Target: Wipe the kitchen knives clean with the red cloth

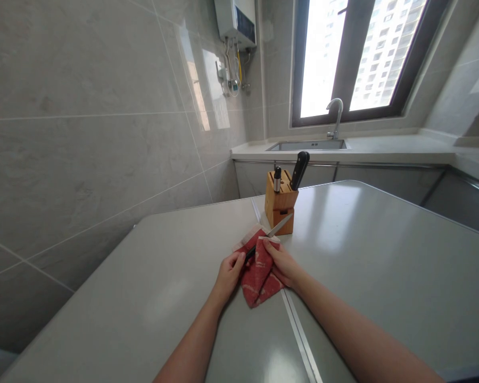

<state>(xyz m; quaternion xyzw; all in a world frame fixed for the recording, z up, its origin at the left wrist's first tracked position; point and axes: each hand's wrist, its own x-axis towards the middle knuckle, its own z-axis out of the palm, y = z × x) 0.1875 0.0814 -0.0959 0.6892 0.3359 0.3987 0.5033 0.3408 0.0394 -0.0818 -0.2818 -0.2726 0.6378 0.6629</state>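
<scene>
My left hand (229,272) is closed round the black handle of a knife (280,225), whose blade points up and to the right. A red cloth (259,276) with pale edges is wrapped about the knife near where handle and blade meet, and its lower end hangs down. My right hand (281,261) pinches the cloth with thumb on top, partly covering the blade's base. Just beyond the blade tip stands a wooden knife block (281,199). In its slots sit a large black-handled knife (300,170) and a smaller black-and-silver handle (277,180).
The pale table (175,266) has a seam running through its middle. Behind it a counter holds a sink (307,145) with a curved tap (336,117) under a window. A water heater (236,24) hangs on the tiled wall (83,159) at left.
</scene>
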